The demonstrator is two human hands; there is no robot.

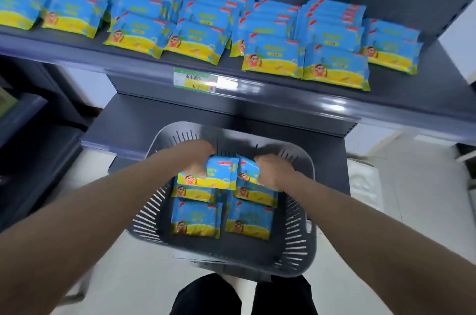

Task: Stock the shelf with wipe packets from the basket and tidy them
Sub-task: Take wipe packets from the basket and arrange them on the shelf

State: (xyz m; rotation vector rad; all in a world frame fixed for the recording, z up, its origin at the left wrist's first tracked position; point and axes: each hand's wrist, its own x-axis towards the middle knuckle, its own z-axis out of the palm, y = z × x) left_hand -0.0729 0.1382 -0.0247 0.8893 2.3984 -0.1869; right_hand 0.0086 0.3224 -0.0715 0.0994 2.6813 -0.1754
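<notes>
Well, L hand, R hand each hold blue/yellow cartoon wipe pkt.

- Look at the price label: it is green and white with handwritten marks, and sits in a glossy clear strip.
- Below you lies a pale tiled floor.
- To your right, a white embossed object stands on that floor; you cannot tell what it is.
- At your left stands a dark cabinet.
- Your dark trousers show at the bottom edge.
</notes>
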